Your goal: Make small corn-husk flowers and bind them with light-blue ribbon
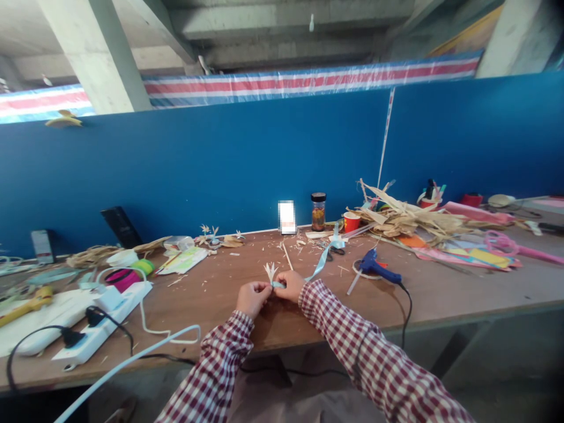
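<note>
Just above the front part of the table, my left hand (253,298) is closed in a pinch at the base of a small pale flower (270,271), whose pointed petals stand upright. Close beside it, my right hand (291,285) pinches a light blue ribbon (323,262) at the flower's stem. From that hand the ribbon trails to the back right across the table. The stem itself is mostly hidden by my fingers. A thin stick (287,257) lies behind my hands. To the right, a blue glue gun (379,268) rests on its side.
Dried corn husks (405,214) and coloured paper pile up at the right, near pink scissors (502,242). A lidded jar (318,212) and red cup (351,222) stand at the back. A white power strip (103,329) with cables lies left. A blue partition (247,158) closes the rear.
</note>
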A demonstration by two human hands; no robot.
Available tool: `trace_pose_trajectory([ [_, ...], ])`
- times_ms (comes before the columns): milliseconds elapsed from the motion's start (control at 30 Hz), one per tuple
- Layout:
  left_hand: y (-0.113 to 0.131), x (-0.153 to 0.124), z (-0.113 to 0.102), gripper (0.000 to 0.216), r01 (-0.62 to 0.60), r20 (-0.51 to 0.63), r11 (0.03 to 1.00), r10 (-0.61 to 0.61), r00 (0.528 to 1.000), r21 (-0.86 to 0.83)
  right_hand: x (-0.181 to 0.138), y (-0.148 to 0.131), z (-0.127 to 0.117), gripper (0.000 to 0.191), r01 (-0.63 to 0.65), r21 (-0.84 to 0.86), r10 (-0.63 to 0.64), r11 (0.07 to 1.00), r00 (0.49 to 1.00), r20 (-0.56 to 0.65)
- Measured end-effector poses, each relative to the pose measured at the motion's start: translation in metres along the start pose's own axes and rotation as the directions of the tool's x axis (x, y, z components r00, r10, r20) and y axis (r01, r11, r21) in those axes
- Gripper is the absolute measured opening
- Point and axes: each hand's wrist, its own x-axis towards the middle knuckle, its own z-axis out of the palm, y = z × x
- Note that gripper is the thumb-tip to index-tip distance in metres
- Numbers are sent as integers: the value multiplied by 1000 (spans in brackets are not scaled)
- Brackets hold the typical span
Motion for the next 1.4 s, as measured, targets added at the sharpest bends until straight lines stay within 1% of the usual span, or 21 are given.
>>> trace_pose_trajectory([
  [167, -2, -2, 4, 14, -69, -69, 996, 73, 995, 48, -1, -4, 1, 14, 3, -11, -3, 1000, 1000, -26],
  [300, -1, -5, 6, 15, -98, -115, 988, 112, 987, 123, -2, -4, 1, 14, 16, -30, -17, 999, 998, -64],
  [433, 1, -7, 8, 16, -108, -156, 973, 141, 978, 203, -1, -3, 2, 13, 24, -52, -29, 998, 994, -101],
  [633, 5, -8, 9, 16, -89, -207, 952, 154, 966, 291, -1, -2, 6, 11, 34, -61, -42, 998, 992, -120],
  [833, 8, -13, 9, 16, -113, -232, 935, 198, 952, 335, -3, -3, 6, 14, 60, -40, -64, 997, 990, -127],
  [1000, 10, -15, 7, 18, -116, -241, 935, 203, 949, 334, -5, -5, 5, 14, 97, -25, -99, 995, 987, -126],
  [1100, 8, -13, 6, 22, -111, -232, 942, 191, 954, 317, -5, -4, 5, 15, 105, -17, -107, 994, 986, -126],
  [1200, 6, -11, 4, 26, -114, -196, 943, 182, 963, 314, -5, -2, 5, 16, 111, -3, -111, 994, 987, -119],
  [1267, 5, -11, 3, 26, -119, -179, 936, 186, 966, 331, -4, -1, 5, 17, 110, 8, -108, 994, 987, -116],
  [1400, 9, -14, 3, 24, -122, -185, 916, 205, 961, 381, -2, 1, 4, 22, 92, 43, -85, 995, 987, -136],
])
